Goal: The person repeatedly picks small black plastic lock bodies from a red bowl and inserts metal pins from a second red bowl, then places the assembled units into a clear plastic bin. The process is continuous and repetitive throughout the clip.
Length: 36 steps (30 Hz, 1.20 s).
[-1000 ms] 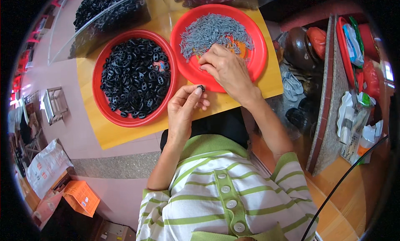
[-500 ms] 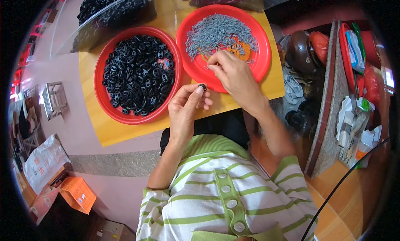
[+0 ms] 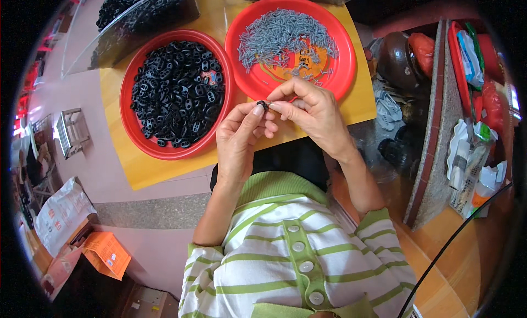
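My left hand (image 3: 240,132) pinches a small black plastic part (image 3: 263,104) with two holes' worth of rounded outline, between thumb and forefinger. Against it, from the right, come the closed thumb and forefinger of my right hand (image 3: 310,112), with a small grey screw mostly hidden in their tips. Beyond my left hand, a round red tray (image 3: 125,123) holds a heap of the same black parts (image 3: 175,93). A second red tray (image 3: 347,71), past my right hand, carries many loose grey screws (image 3: 285,35).
Both trays rest on a yellow tabletop (image 3: 123,164). Clear bins with black parts (image 3: 148,21) stand at its far side. A metal stool (image 3: 72,132) and an orange box (image 3: 107,255) are on the left. To the right are a brown jar (image 3: 396,60) and a stone-topped ledge (image 3: 431,137).
My right hand has come from the screw tray toward me and met the black part in my left hand. The left hand keeps its pinch and has barely moved.
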Motion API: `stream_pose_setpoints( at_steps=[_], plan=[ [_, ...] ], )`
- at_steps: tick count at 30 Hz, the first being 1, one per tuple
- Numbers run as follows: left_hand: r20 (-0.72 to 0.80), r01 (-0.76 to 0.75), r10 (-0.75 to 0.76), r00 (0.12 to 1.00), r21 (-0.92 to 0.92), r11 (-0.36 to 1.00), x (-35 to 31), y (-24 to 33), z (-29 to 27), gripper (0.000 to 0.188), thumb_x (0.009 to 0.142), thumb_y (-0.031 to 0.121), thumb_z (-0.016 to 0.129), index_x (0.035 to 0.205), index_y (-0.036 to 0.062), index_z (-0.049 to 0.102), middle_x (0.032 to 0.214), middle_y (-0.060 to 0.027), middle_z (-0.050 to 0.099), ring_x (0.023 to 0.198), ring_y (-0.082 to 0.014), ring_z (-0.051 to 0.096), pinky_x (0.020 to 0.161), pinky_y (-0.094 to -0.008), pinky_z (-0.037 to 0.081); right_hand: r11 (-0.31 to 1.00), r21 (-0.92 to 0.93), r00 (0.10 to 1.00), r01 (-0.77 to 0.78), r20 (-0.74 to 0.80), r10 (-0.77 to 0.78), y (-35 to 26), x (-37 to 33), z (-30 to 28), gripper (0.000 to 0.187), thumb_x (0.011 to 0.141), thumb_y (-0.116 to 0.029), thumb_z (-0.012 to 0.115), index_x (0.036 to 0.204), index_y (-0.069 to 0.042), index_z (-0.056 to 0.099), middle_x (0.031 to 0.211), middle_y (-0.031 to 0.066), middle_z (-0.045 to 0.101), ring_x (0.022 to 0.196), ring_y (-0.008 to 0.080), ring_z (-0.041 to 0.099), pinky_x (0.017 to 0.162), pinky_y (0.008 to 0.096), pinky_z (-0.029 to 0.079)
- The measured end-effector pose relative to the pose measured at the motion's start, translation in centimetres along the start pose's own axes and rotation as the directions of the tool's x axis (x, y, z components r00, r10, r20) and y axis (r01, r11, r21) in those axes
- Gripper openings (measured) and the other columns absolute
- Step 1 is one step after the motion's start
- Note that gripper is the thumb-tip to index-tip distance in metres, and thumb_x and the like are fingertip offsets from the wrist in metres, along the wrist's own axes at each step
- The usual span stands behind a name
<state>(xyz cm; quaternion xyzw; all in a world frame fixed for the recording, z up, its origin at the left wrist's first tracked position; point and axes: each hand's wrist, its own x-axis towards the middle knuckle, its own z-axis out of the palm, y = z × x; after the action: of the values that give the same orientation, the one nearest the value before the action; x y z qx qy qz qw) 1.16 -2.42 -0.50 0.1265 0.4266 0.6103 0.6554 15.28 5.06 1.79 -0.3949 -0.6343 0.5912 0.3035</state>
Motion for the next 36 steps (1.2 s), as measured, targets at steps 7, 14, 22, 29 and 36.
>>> stream_pose_setpoints(
  at_steps=[7, 14, 22, 29, 36],
  plan=[
    [-0.005, -0.01, 0.01, 1.0, -0.001, 1.0, -0.1, -0.1, 0.0, 0.016, 0.091, 0.011, 0.056, 0.099, -0.0021, 0.058, 0.085, -0.0089, 0.064, 0.069, -0.0125, 0.061, 0.062, -0.0227, 0.048, 0.979, -0.179, 0.994, 0.1, -0.018, -0.105, -0.1, 0.0, -0.1, 0.007, 0.08, -0.006, 0.063, 0.084, -0.001, 0.062, 0.077, 0.0069, 0.058, 0.069, 0.015, 0.058, 0.061, 0.0281, 0.046],
    [-0.003, 0.0, 0.0, 1.0, 0.02, 1.0, -0.1, -0.2, -0.1, 0.015, 0.091, 0.011, 0.056, 0.098, -0.002, 0.059, 0.084, -0.0087, 0.064, 0.068, -0.0119, 0.06, 0.061, -0.022, 0.048, 0.947, -0.264, 0.982, 0.182, -0.009, -0.191, -0.5, -0.1, -0.1, 0.008, 0.079, -0.006, 0.063, 0.083, 0.0, 0.061, 0.077, 0.0093, 0.058, 0.073, 0.0207, 0.06, 0.064, 0.0306, 0.047],
    [0.0, -0.007, 0.007, 1.0, 0.089, 0.996, -0.1, -0.2, -0.3, 0.015, 0.091, 0.012, 0.056, 0.095, -0.002, 0.06, 0.082, -0.0083, 0.064, 0.066, -0.011, 0.059, 0.058, -0.0217, 0.046, 0.861, -0.398, 0.946, 0.316, 0.063, -0.318, -0.3, -0.3, 0.0, 0.007, 0.08, -0.004, 0.06, 0.083, 0.0, 0.057, 0.081, 0.0116, 0.058, 0.077, 0.0272, 0.06, 0.065, 0.035, 0.048],
    [-0.012, -0.001, 0.001, 1.0, 0.066, 0.998, 0.2, -0.6, -0.3, 0.016, 0.091, 0.013, 0.056, 0.095, -0.0022, 0.059, 0.081, -0.0082, 0.064, 0.065, -0.0114, 0.059, 0.058, -0.0221, 0.046, 0.848, -0.446, 0.955, 0.286, 0.064, -0.289, -0.2, -0.3, 0.0, 0.006, 0.08, -0.004, 0.06, 0.082, 0.001, 0.056, 0.081, 0.0121, 0.057, 0.076, 0.0286, 0.06, 0.064, 0.0365, 0.048],
    [0.024, -0.002, 0.0, 1.0, 0.084, 0.996, 0.7, -1.7, -0.7, 0.016, 0.091, 0.014, 0.055, 0.097, -0.0008, 0.058, 0.081, -0.0077, 0.063, 0.065, -0.0105, 0.058, 0.058, -0.0201, 0.046, 0.909, -0.332, 0.967, 0.252, 0.041, -0.253, 0.3, -0.2, 0.0, 0.007, 0.08, -0.004, 0.062, 0.082, 0.001, 0.056, 0.074, 0.0119, 0.057, 0.071, 0.0264, 0.06, 0.062, 0.0339, 0.047]
  ],
)
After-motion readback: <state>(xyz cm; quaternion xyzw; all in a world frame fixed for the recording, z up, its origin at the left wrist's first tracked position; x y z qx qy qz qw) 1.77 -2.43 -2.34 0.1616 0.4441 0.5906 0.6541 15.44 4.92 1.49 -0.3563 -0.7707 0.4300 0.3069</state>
